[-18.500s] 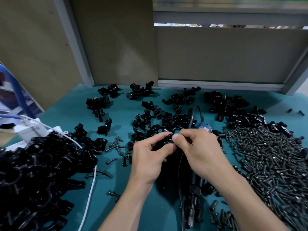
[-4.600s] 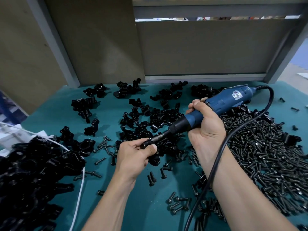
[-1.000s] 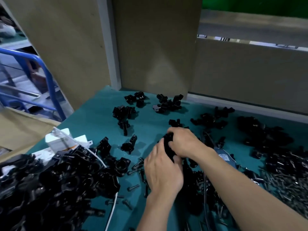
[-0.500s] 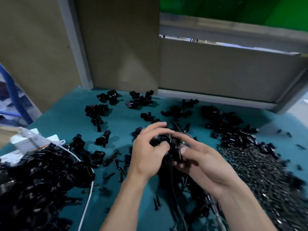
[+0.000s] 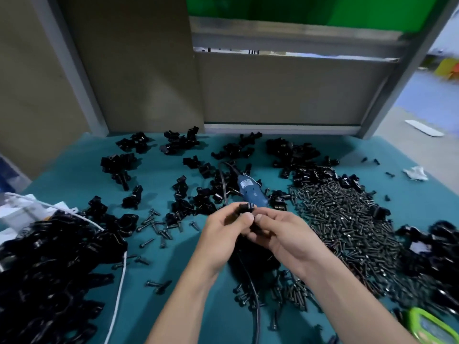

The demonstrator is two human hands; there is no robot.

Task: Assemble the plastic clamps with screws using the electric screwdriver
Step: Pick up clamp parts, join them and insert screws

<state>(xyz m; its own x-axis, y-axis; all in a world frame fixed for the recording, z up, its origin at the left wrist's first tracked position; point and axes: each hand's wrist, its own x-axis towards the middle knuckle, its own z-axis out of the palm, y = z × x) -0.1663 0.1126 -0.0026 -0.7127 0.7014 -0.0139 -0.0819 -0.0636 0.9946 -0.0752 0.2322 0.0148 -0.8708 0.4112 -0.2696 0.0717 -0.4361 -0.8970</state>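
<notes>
1. Currently logged both hands raised together just above the teal table, near the middle of the view.
2. Noted left hand with fingers curled, thumb and fingertips pinching a small black clamp from its left side.
3. Noted right hand with fingers bent, thumb and forefinger pinching the same clamp from the right, with both thumbs nearly touching.
4. Cannot tell whether a screw sits in the clamp: too dark and blurred.
5. Found electric screwdriver, blue, lying on the table just beyond the hands and apart from them. Traced its black cord passing under the hands toward the near edge.
6. Recorded heap of dark screws on the table right of the hands, and a smaller scatter of screws to the left.
7. Recorded pile of black clamps at near left, with a white cable along its right edge.
8. Logged clusters of clamp parts spread across the far side, near the back panel.
9. Logged crumpled white scrap at far right and a blurred green object at the near right corner.
</notes>
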